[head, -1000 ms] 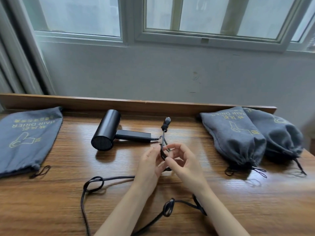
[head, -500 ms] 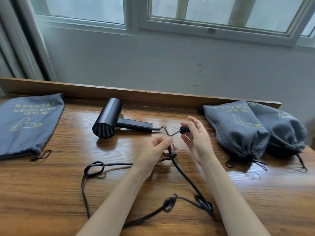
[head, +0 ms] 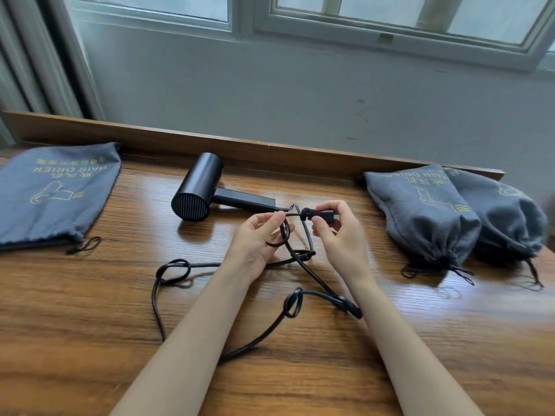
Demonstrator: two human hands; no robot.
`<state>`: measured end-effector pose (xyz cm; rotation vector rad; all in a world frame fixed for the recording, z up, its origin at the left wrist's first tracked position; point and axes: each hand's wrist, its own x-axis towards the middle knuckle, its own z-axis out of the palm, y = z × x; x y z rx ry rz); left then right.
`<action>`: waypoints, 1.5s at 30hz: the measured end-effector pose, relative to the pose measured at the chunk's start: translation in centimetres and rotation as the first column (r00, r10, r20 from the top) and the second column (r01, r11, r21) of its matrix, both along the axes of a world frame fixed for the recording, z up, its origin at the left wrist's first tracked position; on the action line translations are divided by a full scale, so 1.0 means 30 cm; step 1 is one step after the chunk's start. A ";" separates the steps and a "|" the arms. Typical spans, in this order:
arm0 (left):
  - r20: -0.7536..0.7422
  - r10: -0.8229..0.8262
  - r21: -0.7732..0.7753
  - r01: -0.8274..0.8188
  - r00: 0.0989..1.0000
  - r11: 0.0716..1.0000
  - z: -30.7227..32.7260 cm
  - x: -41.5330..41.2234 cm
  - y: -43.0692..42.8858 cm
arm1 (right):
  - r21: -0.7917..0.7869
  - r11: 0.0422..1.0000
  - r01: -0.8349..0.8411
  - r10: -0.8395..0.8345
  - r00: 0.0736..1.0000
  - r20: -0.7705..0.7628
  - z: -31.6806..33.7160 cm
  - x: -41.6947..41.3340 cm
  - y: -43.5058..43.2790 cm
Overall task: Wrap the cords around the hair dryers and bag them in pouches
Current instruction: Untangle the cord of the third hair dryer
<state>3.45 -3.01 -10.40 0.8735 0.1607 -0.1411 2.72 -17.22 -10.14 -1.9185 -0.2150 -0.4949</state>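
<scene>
Pinching the plug (head: 322, 212), the right grip (head: 342, 238) faces the left grip (head: 255, 244) grasping the cord (head: 207, 264); pulling taut could cinch knots (head: 351, 307) at 5 o'clock.

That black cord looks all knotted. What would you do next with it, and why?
Probably feed the plug, pinched in the right hand, back through the loop held by the left hand: the cord shows several knots, so it cannot wrap round the hair dryer yet.
</scene>
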 end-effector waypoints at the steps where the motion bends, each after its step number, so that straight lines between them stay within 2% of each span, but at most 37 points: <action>1: 0.010 -0.020 0.009 0.020 1.000 1.000 0.000 0.001 0.003 | -0.023 1.000 -0.007 0.008 1.000 0.013 0.002 -0.003 0.001; 5: 0.079 -0.092 0.174 0.077 0.993 0.982 -0.003 -0.007 -0.001 | -0.044 0.990 -0.131 0.131 0.991 -0.018 0.004 -0.009 0.016; 10: 0.177 -0.046 0.429 -0.035 0.983 0.903 -0.010 -0.002 0.006 | 0.055 0.957 -0.283 0.286 0.957 -0.041 0.011 -0.021 0.024; 12: 0.184 -0.019 0.421 -0.061 0.983 0.905 -0.010 -0.002 0.008 | 0.042 0.946 -0.320 0.321 0.946 -0.029 0.019 -0.026 0.027; 16: 0.158 0.024 0.247 -0.063 0.987 0.967 -0.002 -0.003 0.008 | 0.130 0.949 -0.288 0.300 0.950 -0.083 0.018 -0.019 0.030; 23: 0.143 -0.126 0.033 0.122 0.982 0.992 0.024 -0.009 0.029 | 0.268 0.894 -0.360 0.412 0.895 -0.173 0.038 -0.014 -0.025; 26: 0.163 -0.220 0.050 0.214 0.962 0.976 0.027 -0.015 0.031 | 0.335 0.850 -0.405 0.492 0.838 -0.235 0.045 -0.007 -0.049; 31: 0.205 -0.247 0.113 0.228 0.947 0.967 0.022 -0.022 0.027 | 0.429 0.776 -0.463 0.612 0.717 -0.334 0.055 -0.007 -0.064; 35: 0.193 -0.184 0.205 0.144 0.964 0.968 0.009 -0.020 0.014 | 0.399 0.811 -0.427 0.572 0.722 -0.390 0.061 -0.006 -0.080; 40: 0.187 -0.208 0.353 0.132 0.960 0.926 0.006 -0.021 0.006 | 0.405 0.800 -0.443 0.598 0.651 -0.468 0.068 0.000 -0.121; 42: 0.183 -0.193 0.369 0.115 0.964 0.923 0.007 -0.023 0.004 | 0.329 0.839 -0.433 0.543 0.695 -0.471 0.070 -0.001 -0.122; 45: 0.165 -0.083 0.368 0.016 0.983 0.930 0.012 -0.022 -0.002 | 0.168 0.943 -0.288 0.331 0.864 -0.379 0.067 -0.004 -0.093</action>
